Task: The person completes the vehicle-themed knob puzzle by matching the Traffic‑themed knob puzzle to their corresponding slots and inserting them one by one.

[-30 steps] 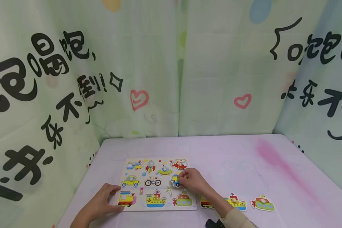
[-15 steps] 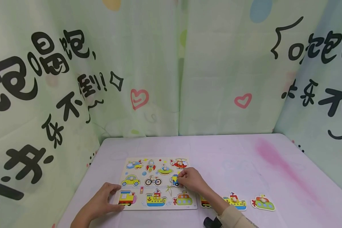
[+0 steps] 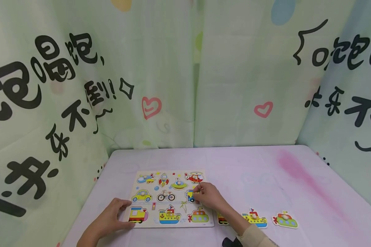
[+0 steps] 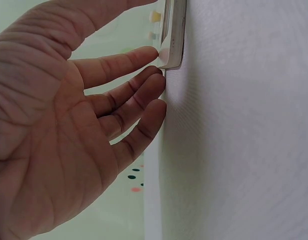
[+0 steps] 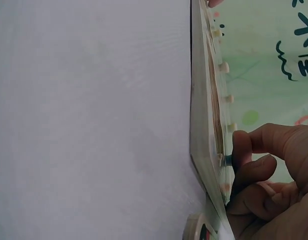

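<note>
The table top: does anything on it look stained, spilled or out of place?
Yes, a pink streak runs diagonally over the right part of the pale table, unlike the surface around it. Whether it is a stain or dye, I cannot tell. Nothing odd shows on the puzzle board.

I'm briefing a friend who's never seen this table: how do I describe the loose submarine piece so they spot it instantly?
On the pale table, find the puzzle board. To its right, past the yellow-and-blue ship piece, lies the submarine piece, rightmost of the row. It is mostly green, unlike the ship, and lies off the board, unlike the similar submarine picture on it.
</note>
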The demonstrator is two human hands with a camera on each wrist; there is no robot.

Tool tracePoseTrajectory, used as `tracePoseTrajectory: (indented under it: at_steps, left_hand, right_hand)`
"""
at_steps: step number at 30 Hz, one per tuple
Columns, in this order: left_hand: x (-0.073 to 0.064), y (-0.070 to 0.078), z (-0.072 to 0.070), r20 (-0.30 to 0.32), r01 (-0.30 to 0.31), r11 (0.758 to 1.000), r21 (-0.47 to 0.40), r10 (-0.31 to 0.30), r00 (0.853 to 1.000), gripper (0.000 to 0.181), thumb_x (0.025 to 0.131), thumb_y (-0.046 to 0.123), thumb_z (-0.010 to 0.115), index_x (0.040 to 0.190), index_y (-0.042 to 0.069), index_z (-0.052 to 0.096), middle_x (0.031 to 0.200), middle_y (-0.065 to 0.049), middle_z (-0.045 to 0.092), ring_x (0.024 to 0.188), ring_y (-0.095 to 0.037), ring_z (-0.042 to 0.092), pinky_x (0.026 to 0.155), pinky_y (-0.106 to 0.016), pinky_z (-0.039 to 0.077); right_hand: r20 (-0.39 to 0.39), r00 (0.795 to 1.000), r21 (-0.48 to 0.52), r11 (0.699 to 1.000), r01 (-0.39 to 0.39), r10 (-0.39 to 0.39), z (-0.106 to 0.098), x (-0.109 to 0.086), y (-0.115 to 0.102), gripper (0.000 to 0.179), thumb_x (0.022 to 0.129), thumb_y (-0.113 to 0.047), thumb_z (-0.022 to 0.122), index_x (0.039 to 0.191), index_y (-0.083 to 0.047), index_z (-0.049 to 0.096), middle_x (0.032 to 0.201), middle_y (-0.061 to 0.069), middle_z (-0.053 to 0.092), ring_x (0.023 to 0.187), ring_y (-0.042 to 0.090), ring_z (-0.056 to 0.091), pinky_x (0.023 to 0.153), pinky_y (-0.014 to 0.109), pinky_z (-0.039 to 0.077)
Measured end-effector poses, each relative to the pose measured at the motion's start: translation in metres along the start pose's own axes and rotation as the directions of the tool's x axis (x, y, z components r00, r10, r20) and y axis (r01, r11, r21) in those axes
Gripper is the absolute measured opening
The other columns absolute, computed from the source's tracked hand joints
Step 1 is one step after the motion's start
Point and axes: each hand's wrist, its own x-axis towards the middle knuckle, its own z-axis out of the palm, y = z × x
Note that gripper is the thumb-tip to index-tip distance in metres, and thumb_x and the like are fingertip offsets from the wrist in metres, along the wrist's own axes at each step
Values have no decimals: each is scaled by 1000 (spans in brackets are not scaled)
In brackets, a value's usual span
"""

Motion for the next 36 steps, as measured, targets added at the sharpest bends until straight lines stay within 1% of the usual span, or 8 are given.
tracePoseTrajectory:
  at_steps: [5,8,14,17,20,24,30,36]
  left_hand:
    - [1,1,0,-3,6,1000,12,-5,1000,75,67,27,97,129,3,64,113,-3,53,107,-19,55,103,-47,48]
    - [0,1,0,-6,5,1000,15,-5,1000,74,67,26,97,129,3,64,113,-2,53,107,-18,55,102,-47,48]
    - [1,2,0,-1,8,1000,15,-8,1000,76,67,28,97,130,3,63,113,-2,54,107,-19,55,103,-47,48]
    - [1,2,0,3,7,1000,15,-7,1000,75,67,28,97,130,3,63,113,-2,54,107,-18,55,103,-47,48]
    - [0,3,0,2,7,1000,17,-7,1000,75,67,28,97,130,3,63,114,-3,54,106,-19,55,103,-48,48]
    - [-1,3,0,0,3,1000,14,-3,1000,74,67,27,97,129,3,64,113,-3,53,106,-19,55,103,-48,47]
    - [-2,3,0,-4,3,1000,12,-3,1000,73,67,25,97,129,3,64,112,-3,53,106,-18,55,103,-47,47]
    - [-1,3,-1,7,0,1000,5,0,1000,75,68,27,96,130,3,63,114,-4,52,108,-20,54,104,-48,47]
  right_hand:
    - [51,998,68,997,25,-28,-4,-6,3,20,92,-14,71,108,-2,66,66,1,64,59,12,51,57,24,37]
    - [79,995,91,995,47,-55,-7,-11,5,21,94,-15,71,109,-2,66,67,1,65,58,12,49,55,23,36]
    - [111,987,129,987,99,-114,-12,-25,10,22,94,-16,70,108,0,66,65,0,60,59,10,51,54,22,38]
    - [123,986,131,986,99,-116,-14,-32,10,20,94,-17,70,106,-2,65,66,0,60,54,8,46,49,22,34]
    - [134,984,120,988,98,-114,-17,-39,9,20,95,-19,71,105,-3,66,67,1,62,53,7,43,48,22,32]
    - [147,983,113,989,96,-112,-19,-46,7,20,94,-20,72,104,-4,66,67,2,62,56,7,44,52,21,34]
    - [163,982,121,990,72,-91,-23,-56,8,19,94,-22,73,102,-6,66,66,0,61,55,7,44,52,21,35]
    - [173,980,103,991,84,-101,-27,-63,12,21,95,-23,71,104,-6,65,69,0,64,58,7,49,56,22,39]
